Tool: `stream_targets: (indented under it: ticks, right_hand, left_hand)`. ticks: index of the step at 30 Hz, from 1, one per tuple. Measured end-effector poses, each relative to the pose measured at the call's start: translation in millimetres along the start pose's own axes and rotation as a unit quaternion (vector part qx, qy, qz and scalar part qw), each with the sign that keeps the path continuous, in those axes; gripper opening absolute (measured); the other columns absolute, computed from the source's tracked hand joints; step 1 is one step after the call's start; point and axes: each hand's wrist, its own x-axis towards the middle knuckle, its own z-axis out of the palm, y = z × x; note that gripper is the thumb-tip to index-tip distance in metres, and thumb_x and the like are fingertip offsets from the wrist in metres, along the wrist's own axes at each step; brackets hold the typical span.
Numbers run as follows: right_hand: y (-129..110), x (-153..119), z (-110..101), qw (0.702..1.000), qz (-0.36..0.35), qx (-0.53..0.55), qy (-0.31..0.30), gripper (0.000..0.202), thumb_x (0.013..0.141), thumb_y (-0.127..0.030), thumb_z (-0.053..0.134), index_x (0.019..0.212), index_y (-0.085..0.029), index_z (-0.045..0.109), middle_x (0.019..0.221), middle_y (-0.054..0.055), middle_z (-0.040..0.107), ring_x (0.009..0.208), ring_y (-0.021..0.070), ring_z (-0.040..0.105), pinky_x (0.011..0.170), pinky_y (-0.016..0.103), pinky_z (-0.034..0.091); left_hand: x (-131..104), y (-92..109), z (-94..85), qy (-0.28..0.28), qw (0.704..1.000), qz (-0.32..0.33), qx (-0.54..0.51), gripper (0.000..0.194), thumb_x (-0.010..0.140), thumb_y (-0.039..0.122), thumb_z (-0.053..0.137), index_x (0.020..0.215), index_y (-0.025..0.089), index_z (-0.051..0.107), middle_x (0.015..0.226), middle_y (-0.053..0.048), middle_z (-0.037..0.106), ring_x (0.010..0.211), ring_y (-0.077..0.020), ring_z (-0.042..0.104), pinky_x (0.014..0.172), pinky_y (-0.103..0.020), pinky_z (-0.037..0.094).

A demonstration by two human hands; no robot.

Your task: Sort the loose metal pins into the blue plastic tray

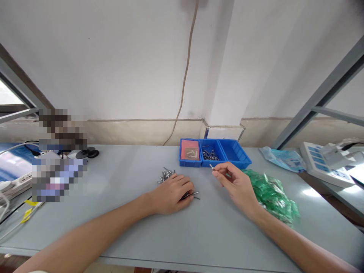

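My left hand (174, 192) rests on the table over a loose pile of small metal pins (166, 175), its fingers curled around some of them. Pin ends poke out beyond the fingertips and behind the knuckles; the rest are hidden under the palm. Between thumb and forefinger, my right hand (233, 186) pinches one short metal pin (211, 166), held up just in front of the blue bins. More pins lie in the middle blue bin (209, 163). The left blue bin (190, 163) holds a pink sheet and a small clear bag of parts.
The right blue bin (234, 151) adjoins the others. A crumpled green plastic bag (273, 195) lies beside my right forearm. Farther right are a light-blue plastic packet (284, 159) and a white power strip (324, 165). Cables, another power strip (21, 184) and black discs (92, 152) occupy the left.
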Motion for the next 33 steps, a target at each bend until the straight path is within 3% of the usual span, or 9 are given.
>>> stream_targets:
  ticks: [9,18,25,33]
  right_hand:
    - [-1.4,-1.1,0.9,1.000,-0.022,-0.022,0.000,0.023,0.097,-0.048,0.072,0.096,-0.026,0.070,0.086,0.004,0.064,0.080,0.0214,0.059,0.074,0.034,0.051]
    - [-4.1,-3.4,-0.6,0.994,0.008,0.023,-0.109,0.032,0.103,-0.055,0.061,0.104,-0.025,0.073,0.088,0.004,0.068,0.070,0.0177,0.055,0.064,0.031,0.048]
    - [-6.5,-1.5,-0.1,0.984,0.056,0.084,-0.149,0.037,0.104,-0.058,0.059,0.102,-0.023,0.071,0.089,0.004,0.067,0.070,0.0167,0.056,0.066,0.030,0.049]
    - [-3.6,-0.2,1.4,0.985,0.065,0.091,-0.128,0.037,0.102,-0.059,0.061,0.106,-0.023,0.070,0.091,0.004,0.067,0.071,0.0169,0.055,0.067,0.031,0.049]
  left_hand:
    - [0.4,1.3,-3.0,-0.006,1.000,-0.006,-0.001,0.007,0.105,0.028,0.055,0.102,0.021,0.054,0.100,-0.003,0.063,0.092,-0.0202,0.058,0.085,-0.036,0.038]
    - [1.3,1.1,-2.3,-0.007,1.000,-0.001,0.004,0.006,0.105,0.026,0.055,0.102,0.021,0.054,0.100,-0.003,0.063,0.092,-0.0199,0.058,0.085,-0.035,0.038]
    - [0.4,0.2,-1.3,-0.003,1.000,0.000,0.001,0.006,0.105,0.027,0.055,0.103,0.021,0.055,0.101,-0.003,0.064,0.093,-0.0199,0.058,0.085,-0.036,0.039]
    - [0.0,-0.5,0.0,0.003,1.000,0.001,0.007,0.006,0.104,0.027,0.056,0.102,0.022,0.055,0.100,-0.003,0.063,0.093,-0.0200,0.059,0.085,-0.036,0.039]
